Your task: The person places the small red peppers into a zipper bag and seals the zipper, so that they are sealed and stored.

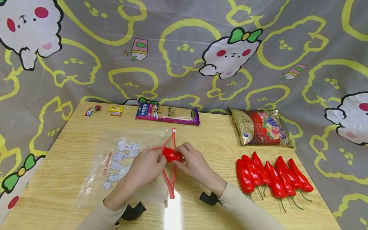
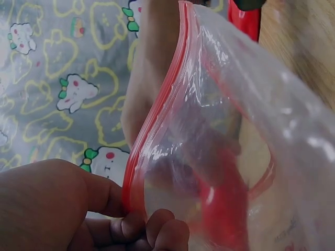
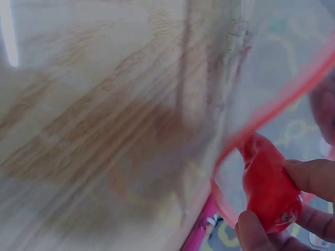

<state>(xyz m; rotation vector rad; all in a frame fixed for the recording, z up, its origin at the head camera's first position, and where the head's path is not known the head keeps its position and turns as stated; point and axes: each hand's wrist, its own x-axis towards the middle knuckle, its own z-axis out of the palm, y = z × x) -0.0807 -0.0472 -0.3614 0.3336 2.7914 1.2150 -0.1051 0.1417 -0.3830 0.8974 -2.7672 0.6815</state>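
Observation:
A clear zip bag (image 1: 126, 159) with a red zip strip (image 1: 169, 159) lies on the wooden table (image 1: 218, 140). My left hand (image 1: 148, 166) pinches the upper lip of the bag's mouth and holds it open; in the left wrist view the fingers (image 2: 141, 230) grip the red strip (image 2: 157, 125). My right hand (image 1: 191, 161) grips a red pepper (image 1: 172, 155) by its stem end, its tip at the bag's mouth. The right wrist view shows the pepper (image 3: 267, 188) between the fingers (image 3: 309, 175), poking into the bag's mouth (image 3: 272, 115).
Several more red peppers (image 1: 270, 175) lie in a row at the right. A gold and red packet (image 1: 260, 127) sits behind them. A purple packet (image 1: 168, 114) and small sweets (image 1: 116, 110) lie along the far edge. A cartoon-print cloth (image 1: 184, 51) hangs behind.

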